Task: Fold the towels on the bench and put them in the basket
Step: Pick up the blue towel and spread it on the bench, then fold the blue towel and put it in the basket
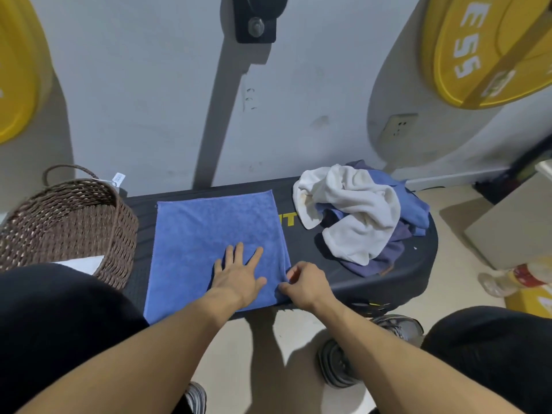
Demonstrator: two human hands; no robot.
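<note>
While the left hand pressed flat, fingers spread, on the near right part of one spread blue microfiber towel, the right hand pinched that towel's near right corner just beside it. It lay on the black bench, long axis running away from the person. One wicker basket stood left; a crumpled pile with one white towel lay right, its count unclear.

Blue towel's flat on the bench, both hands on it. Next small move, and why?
Probably lift the near right corner and fold it leftward. The right hand already pinches that corner of the blue towel, the left hand lies flat pinning it, and the towel is spread smooth.
</note>
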